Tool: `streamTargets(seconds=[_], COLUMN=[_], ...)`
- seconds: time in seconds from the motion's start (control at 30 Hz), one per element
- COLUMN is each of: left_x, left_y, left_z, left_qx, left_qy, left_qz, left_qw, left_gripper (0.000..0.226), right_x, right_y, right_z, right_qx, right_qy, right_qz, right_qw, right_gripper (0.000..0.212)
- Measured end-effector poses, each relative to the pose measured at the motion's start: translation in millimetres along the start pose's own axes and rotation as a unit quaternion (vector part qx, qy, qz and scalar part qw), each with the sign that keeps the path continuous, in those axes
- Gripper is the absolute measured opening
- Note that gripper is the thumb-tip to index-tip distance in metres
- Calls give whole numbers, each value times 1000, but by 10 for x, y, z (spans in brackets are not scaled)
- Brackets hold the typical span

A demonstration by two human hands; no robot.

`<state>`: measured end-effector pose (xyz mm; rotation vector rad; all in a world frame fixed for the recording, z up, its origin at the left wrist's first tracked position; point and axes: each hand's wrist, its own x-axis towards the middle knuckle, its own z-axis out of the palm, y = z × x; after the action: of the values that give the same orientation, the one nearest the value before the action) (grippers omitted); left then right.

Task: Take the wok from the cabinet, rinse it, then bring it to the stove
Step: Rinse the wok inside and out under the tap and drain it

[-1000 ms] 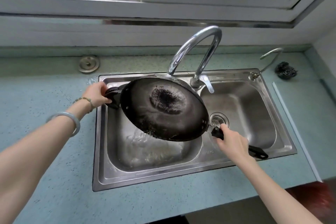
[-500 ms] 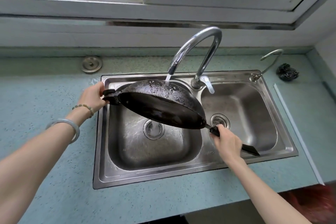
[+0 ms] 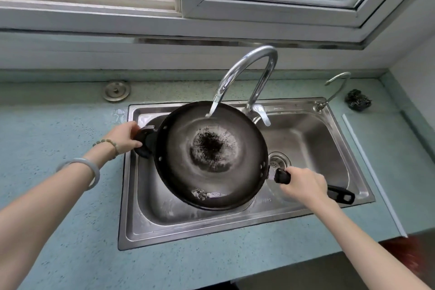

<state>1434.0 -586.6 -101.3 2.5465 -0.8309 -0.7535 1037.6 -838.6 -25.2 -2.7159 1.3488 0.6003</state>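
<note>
Wok (image 3: 210,155) first: you have it over the left basin of the sink (image 3: 235,226), open side up, tipped a little toward you, with the tap (image 3: 244,73) running onto its far inner wall. A dark burnt patch sits at its centre and a little water is pooling at the near edge.

Your left hand (image 3: 126,138) is wrapped around the short black side handle (image 3: 146,141), fingers curled shut on it, wrist straight and forearm reaching in from the lower left. Your right hand (image 3: 303,183) is closed around the long handle (image 3: 339,194) near where it joins the pan, with the handle's tail sticking out past your palm over the sink's front ledge.

Watch these things. The stream lands high on a sloped wall, so it will likely splash over the rim onto the counter (image 3: 58,113) if you tilt further. Wet handles are slippery; if either hold loosens, the pan will probably swing down and bang the basin or the tap spout, which hangs just above the far rim. Lifting out toward the stove with water inside would drip across the counter, so pour it off first.
</note>
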Motion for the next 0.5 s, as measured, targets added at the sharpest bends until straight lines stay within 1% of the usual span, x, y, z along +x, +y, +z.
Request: streamTargets(seconds=[0.07,0.1,0.13,0.2,0.23,0.3,0.4,0.5], left_x=[92,137,172,227,257,284,429,659], left_y=[-52,-79,-98,-77,-19,52,-3,-122], left_z=[22,27,35,63,84,155,376,701], left_qx=[-53,-103,-165,-295,-337,-367,-356,-367], left_qy=[-13,-19,-24,-36,-38,-29,-16,-48], left_qz=[-27,-46,-70,-112,-127,-141,-135,-146], left_qw=[998,993,984,948,932,919,925,917], left_gripper=[32,31,30,24,18,12,23,28], right_x=[-14,-31,-53,-106,-143,-229,-408,-569], right_y=[-9,-17,-32,-66,-87,-161,-316,-483], right_z=[-181,-285,-399,-642,-785,-1072,-1477,-1771], right_qx=[-16,-25,-34,-56,-67,-93,-138,-202], right_qy=[-21,-31,-41,-58,-65,-77,-74,-43], right_qz=[-22,-33,-45,-64,-68,-84,-101,-111], right_qw=[999,999,998,995,993,989,982,972], right_gripper=[17,17,16,16,16,16,16,12])
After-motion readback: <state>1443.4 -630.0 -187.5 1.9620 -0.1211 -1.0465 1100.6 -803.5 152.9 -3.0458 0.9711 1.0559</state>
